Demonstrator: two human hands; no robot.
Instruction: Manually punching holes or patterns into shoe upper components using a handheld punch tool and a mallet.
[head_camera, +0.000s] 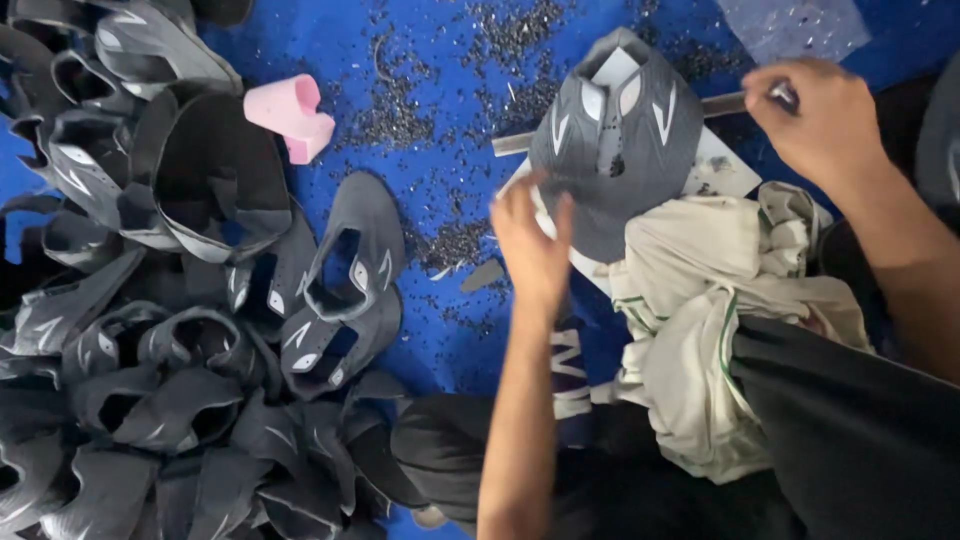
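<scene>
Grey fabric fills our view: a shoe upper (618, 150) with white flame-shaped marks sits draped over a white form, near the top centre of the blue work surface (440, 60). We see the left hand (532, 243) at its lower left edge, fingers bent and pressed against the rim of the upper and the white board beneath it. Over on the right, the right hand (815, 120) is curled tight around a slim metal tool (730, 103), pinching its shiny end between thumb and fingers; the tool's bar runs left behind the upper. Just below the upper lies a bundle of cream cloth (720, 310) with thin green lines, resting on a dark-clothed lap. On the left we have a big heap of finished grey uppers (170, 330), the same white marks showing on many of them, piled loosely over one another. One pink foam piece (292, 115) lies on the blue surface beside the heap, well apart from both hands. Dark scraps (470, 100) are scattered all over the blue between the heap and the upper.
</scene>
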